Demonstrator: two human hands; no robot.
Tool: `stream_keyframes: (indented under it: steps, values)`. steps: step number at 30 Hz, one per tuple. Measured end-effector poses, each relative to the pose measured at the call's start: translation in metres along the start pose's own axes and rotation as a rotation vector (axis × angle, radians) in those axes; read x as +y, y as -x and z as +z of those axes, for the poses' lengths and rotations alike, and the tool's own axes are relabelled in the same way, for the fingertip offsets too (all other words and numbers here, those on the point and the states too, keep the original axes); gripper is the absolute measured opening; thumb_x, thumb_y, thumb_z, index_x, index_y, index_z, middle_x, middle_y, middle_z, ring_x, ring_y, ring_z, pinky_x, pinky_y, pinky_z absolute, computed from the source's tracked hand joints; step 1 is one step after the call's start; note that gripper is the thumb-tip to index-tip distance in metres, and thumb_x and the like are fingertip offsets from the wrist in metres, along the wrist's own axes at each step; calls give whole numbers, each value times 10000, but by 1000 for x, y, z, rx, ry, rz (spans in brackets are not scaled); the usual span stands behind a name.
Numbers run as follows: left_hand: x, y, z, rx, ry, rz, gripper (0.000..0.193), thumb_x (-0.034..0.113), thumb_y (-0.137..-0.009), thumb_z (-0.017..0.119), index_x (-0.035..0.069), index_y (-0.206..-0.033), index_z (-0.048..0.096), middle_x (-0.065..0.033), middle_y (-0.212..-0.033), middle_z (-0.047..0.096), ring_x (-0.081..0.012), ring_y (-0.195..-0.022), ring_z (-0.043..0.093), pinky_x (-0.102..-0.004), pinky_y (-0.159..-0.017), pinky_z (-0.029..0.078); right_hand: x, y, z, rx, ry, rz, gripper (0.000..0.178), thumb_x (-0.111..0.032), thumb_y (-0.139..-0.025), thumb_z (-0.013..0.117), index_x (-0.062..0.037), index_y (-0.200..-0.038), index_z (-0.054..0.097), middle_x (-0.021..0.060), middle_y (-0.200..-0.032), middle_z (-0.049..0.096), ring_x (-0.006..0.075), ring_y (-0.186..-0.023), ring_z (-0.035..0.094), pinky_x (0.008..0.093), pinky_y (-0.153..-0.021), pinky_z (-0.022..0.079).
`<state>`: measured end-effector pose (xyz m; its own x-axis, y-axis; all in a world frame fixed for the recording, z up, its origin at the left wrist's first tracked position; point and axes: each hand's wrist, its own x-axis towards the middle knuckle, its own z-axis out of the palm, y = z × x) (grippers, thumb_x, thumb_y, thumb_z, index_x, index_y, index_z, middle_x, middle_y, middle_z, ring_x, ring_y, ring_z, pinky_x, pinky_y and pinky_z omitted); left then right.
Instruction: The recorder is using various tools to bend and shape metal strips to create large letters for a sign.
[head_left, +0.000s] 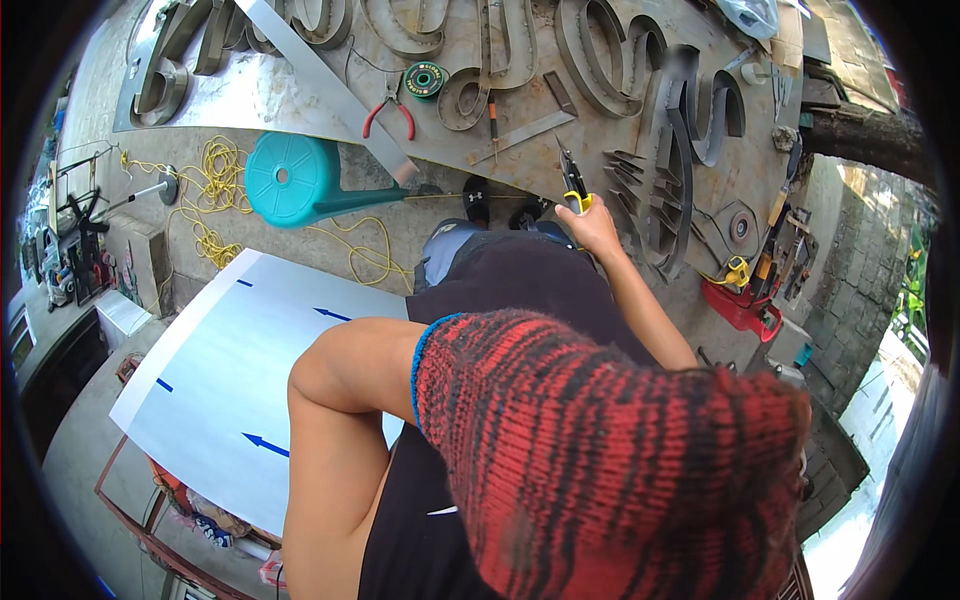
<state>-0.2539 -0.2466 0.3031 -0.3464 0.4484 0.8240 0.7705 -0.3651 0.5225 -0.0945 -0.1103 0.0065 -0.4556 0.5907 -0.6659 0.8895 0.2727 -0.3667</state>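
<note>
My right hand (592, 228) reaches forward and grips a pair of tin snips (572, 182) with yellow handles, blades pointing up at the edge of a big metal sheet (300, 100) on the ground. Bent metal letter shapes (600, 55) stand on that sheet. My left hand (600, 450) wears a red and black knitted glove with a blue cuff. It is raised very close to the camera, elbow bent out to the left, and the glove hides the fingers. My dark-clothed legs (520, 275) and sandalled feet (478, 200) are below.
Red-handled pliers (388, 112), a green wire spool (426, 78) and a steel square (520, 135) lie on the metal sheet. A teal plastic stool (290, 180) and yellow cord (215, 190) lie left. A white panel with blue arrows (230, 370) lies lower left; a red tool tray (740, 305) right.
</note>
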Motion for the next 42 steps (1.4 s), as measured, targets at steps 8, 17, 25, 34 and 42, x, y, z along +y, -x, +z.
stream_keyframes:
  steps: [8,17,25,34,42]
  values:
    - [-144,167,-27,-288,-401,-1089,215,224,-832,724,54,-918,624,-125,-825,666,-305,-787,667,-420,-700,515,7,-5,16,45,-152,76,843,-513,-746,735,83,-1286,482,299,-1216,600,405,-1159,586,457,-976,459]
    - [-240,305,-78,-502,-946,-1440,546,430,-794,742,64,-1171,596,-174,-1189,624,-348,-1135,592,-446,-978,469,-13,-14,34,279,101,30,896,-497,-769,736,31,-1389,360,273,-1282,497,423,-1218,481,519,-1021,390]
    - [-274,299,-65,-750,-1023,-1424,462,444,-838,666,65,-1101,637,-207,-1108,666,-370,-1058,640,-469,-904,508,-37,-32,48,332,211,-72,874,-464,-786,726,53,-1381,349,263,-1237,482,397,-1189,455,491,-1053,304]
    - [-273,281,-90,-777,-926,-1202,435,352,-910,504,15,-1180,559,-282,-1071,656,-437,-1033,629,-512,-901,490,-49,-47,61,395,254,72,1060,-594,-765,709,70,-1463,269,262,-1419,373,407,-1336,339,555,-1157,192]
    - [-229,248,-128,108,-138,-1640,231,237,-968,430,79,-823,513,-4,-623,485,-132,-518,456,-274,-499,375,-36,-17,37,432,107,-75,908,-543,-821,686,34,-1440,357,283,-1466,340,442,-1359,332,539,-1153,231]
